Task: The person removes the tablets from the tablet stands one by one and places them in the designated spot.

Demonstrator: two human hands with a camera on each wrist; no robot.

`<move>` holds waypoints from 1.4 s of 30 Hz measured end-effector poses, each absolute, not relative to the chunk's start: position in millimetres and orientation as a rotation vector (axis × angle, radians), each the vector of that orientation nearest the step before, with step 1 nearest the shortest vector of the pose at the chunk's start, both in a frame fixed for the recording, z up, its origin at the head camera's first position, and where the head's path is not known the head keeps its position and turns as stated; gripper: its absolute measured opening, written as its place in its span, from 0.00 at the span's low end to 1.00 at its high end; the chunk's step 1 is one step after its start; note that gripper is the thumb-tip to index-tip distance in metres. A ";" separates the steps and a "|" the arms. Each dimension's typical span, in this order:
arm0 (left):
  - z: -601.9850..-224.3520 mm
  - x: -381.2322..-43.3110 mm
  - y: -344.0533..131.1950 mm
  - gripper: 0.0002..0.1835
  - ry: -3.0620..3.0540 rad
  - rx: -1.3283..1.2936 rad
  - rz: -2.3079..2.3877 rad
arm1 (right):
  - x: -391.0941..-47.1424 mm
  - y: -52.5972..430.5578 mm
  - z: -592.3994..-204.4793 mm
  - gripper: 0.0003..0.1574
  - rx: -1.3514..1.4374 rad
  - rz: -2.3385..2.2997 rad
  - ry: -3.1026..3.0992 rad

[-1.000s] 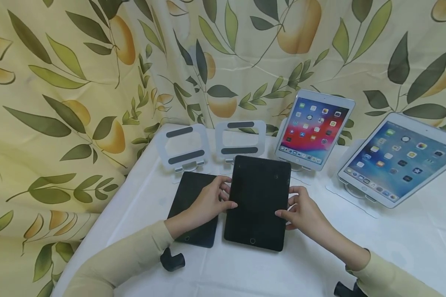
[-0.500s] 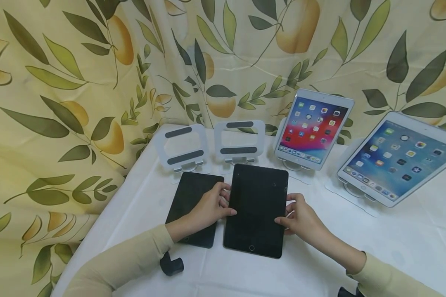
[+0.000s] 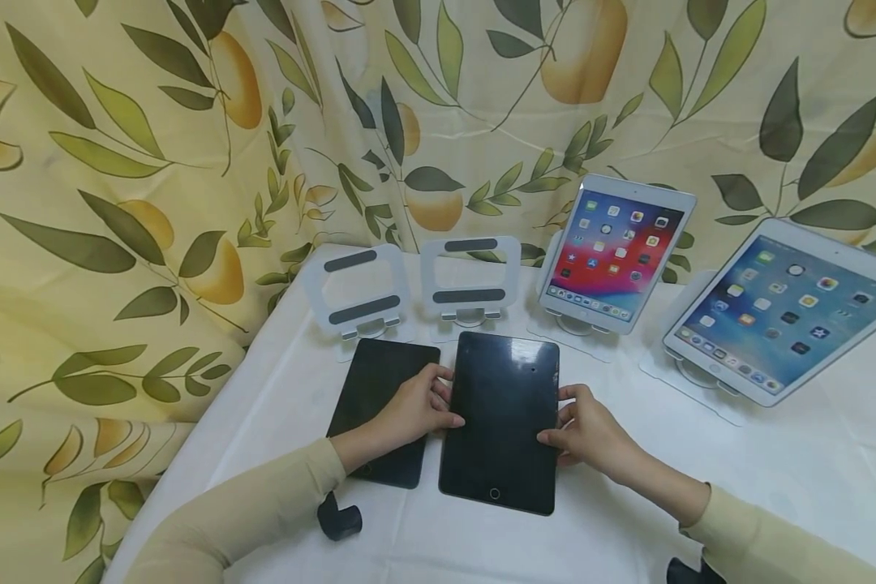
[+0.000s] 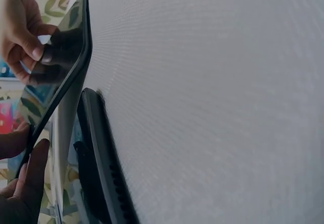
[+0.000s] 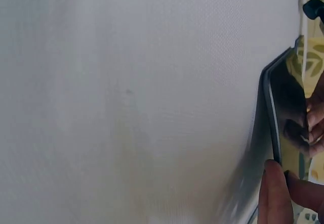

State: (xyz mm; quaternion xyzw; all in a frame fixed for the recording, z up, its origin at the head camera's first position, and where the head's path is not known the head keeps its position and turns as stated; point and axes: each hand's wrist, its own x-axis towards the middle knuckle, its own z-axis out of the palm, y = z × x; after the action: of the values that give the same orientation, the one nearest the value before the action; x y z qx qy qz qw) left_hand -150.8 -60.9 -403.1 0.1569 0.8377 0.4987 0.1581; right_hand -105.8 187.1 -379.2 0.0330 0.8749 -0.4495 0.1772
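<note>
A dark tablet [image 3: 500, 422] with a black screen and a round home button at its near end is held between both hands. My left hand [image 3: 416, 403] pinches its left edge, thumb on the screen and fingers behind. On the opposite edge, my right hand [image 3: 591, 430] grips it the same way, as the right wrist view shows with thumb and fingers [image 5: 276, 193] on either side. In the left wrist view the tablet [image 4: 63, 57] slopes, its far end raised off the cloth. A second dark tablet [image 3: 372, 377] lies flat beneath my left forearm, screen up.
Two pale tablet stands with dark pads, a left one [image 3: 361, 304] and a right one [image 3: 470, 272], stand behind. To the right, a smaller white tablet [image 3: 616, 251] and a larger one [image 3: 781, 312] rest lit on stands. A patterned curtain [image 3: 190, 203] backs the white tablecloth [image 3: 796, 487].
Both hands have brought the held tablet down and slightly nearer to me, further from the stands. A bright reflection now shows on its upper screen. The flat tablet has stayed in place.
</note>
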 end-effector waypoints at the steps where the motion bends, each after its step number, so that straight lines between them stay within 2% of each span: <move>1: -403.6 -151.8 -60.9 0.33 2.397 0.441 1.420 | -106.8 187.1 -379.8 0.43 0.100 -1.268 2.469; 30: -411.2 -164.5 -56.2 0.33 2.248 0.270 1.357 | -122.7 188.2 -385.6 0.34 0.101 -1.185 2.374; 38: -409.4 -166.5 -55.0 0.32 2.242 0.256 1.305 | -127.6 190.1 -386.3 0.37 0.093 -1.064 2.437; 42: -408.5 -169.2 -55.1 0.32 2.313 0.337 1.174 | -128.5 190.1 -388.1 0.39 0.095 -1.074 2.440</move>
State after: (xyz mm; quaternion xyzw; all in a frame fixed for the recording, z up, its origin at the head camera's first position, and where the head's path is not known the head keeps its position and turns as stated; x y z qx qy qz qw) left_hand -169.2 -55.1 -408.5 0.1244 0.8539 0.4335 0.2598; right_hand -128.5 190.1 -388.1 0.0347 0.8891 -0.3912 0.2348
